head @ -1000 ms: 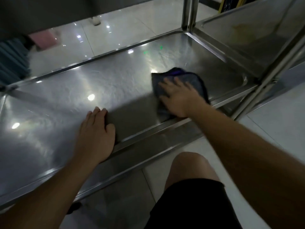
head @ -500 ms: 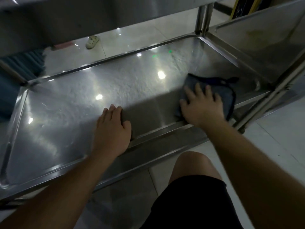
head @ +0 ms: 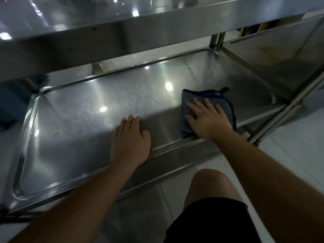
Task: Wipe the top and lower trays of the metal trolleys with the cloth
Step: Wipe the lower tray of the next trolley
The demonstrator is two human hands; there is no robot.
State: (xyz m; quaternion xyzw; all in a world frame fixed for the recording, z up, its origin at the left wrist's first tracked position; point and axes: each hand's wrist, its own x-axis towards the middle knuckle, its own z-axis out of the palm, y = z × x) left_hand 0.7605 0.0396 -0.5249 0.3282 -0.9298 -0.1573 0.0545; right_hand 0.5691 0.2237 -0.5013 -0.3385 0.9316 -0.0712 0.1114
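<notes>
A: Where it lies on the right half of the lower tray (head: 73, 123), the cloth (head: 226, 109) is folded and dark grey, with a darker edge and a small tab at its far corner. Its near side reaches the tray's front rim.

B: And which hand is on it?

A: The right hand (head: 208, 120). It lies flat on top, fingers spread and straight, pressing the cloth down onto the steel rather than curling round it.

B: The other one?

A: The left hand (head: 130, 137) rests palm down on the bare tray, just left of the cloth and apart from it, its fingers straight and close together, the heel of the hand at the front rim. It holds nothing.

B: What lies around that?

A: Above, the top tray (head: 122, 28) crosses the view, its underside dark. To the right, just beside this trolley, stands a second trolley's lower tray (head: 280, 57), with slanted steel legs (head: 287, 109) between them. Nearest the camera are a bare knee (head: 208, 183), black shorts (head: 210, 223) and pale floor tiles (head: 298, 146).
</notes>
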